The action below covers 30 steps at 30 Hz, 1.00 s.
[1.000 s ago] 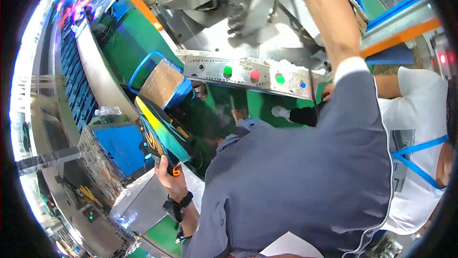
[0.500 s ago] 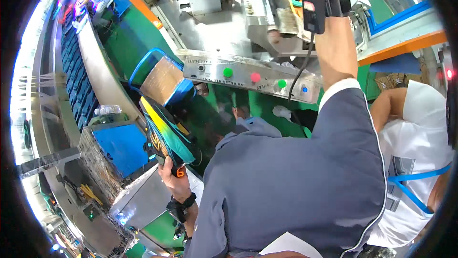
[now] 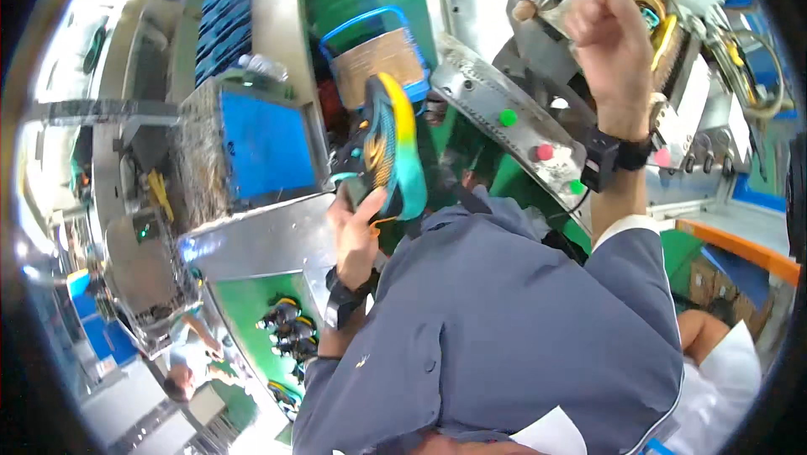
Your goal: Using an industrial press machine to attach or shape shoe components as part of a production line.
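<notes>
Head view: the shoe (image 3: 395,148) is gripped by its near end in the left hand (image 3: 357,232), between the blue-topped box (image 3: 273,144) and the button panel (image 3: 523,137). Well apart, the right hand (image 3: 614,43) is raised near the machine (image 3: 689,76), fingers curled; whether anything is held cannot be told. The shoe is probably best gripped firmly and kept clear of the stool (image 3: 378,60).

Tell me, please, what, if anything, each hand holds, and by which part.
The left hand holds a shoe by its near end; the right hand holds nothing visible.
</notes>
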{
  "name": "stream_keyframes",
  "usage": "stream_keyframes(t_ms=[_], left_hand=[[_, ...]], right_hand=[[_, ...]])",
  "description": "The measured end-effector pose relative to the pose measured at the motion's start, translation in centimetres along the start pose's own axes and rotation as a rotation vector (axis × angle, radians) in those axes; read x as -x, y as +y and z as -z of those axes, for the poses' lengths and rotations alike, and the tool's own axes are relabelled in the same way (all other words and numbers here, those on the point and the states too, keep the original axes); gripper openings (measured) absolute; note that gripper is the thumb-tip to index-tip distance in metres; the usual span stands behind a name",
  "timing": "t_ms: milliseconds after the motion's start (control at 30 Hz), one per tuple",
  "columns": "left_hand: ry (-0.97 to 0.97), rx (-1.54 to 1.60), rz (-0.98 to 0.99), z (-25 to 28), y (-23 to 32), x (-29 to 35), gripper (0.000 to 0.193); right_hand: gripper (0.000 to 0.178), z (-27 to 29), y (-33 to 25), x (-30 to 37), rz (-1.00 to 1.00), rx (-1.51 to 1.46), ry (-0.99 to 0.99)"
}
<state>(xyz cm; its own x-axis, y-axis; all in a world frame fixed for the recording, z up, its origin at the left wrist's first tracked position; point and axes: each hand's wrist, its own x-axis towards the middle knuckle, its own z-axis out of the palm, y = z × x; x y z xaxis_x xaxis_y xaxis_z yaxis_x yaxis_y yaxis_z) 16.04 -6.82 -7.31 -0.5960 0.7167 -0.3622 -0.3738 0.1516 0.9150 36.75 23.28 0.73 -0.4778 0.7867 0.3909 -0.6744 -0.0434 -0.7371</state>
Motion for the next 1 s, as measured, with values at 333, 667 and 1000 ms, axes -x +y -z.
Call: stream_keyframes(t_ms=[333, 667, 1000], left_hand=[[-0.193, 0.012, 0.1, -2.2, -0.6, -3.4, 0.05], [0.194, -0.175, 0.14, 3.0, -1.8, 1.8, 0.044], [0.847, 0.479, 0.196, 15.8, -10.2, 12.3, 0.028]], right_hand=[[0.015, -5.2, -5.7, -11.3, 0.198, 0.505, -0.165], [0.014, -7.6, 6.4, -1.3, -0.288, 0.527, -0.148], [0.013, -28.2, 12.0, -11.3, -0.052, 0.486, -0.793]])
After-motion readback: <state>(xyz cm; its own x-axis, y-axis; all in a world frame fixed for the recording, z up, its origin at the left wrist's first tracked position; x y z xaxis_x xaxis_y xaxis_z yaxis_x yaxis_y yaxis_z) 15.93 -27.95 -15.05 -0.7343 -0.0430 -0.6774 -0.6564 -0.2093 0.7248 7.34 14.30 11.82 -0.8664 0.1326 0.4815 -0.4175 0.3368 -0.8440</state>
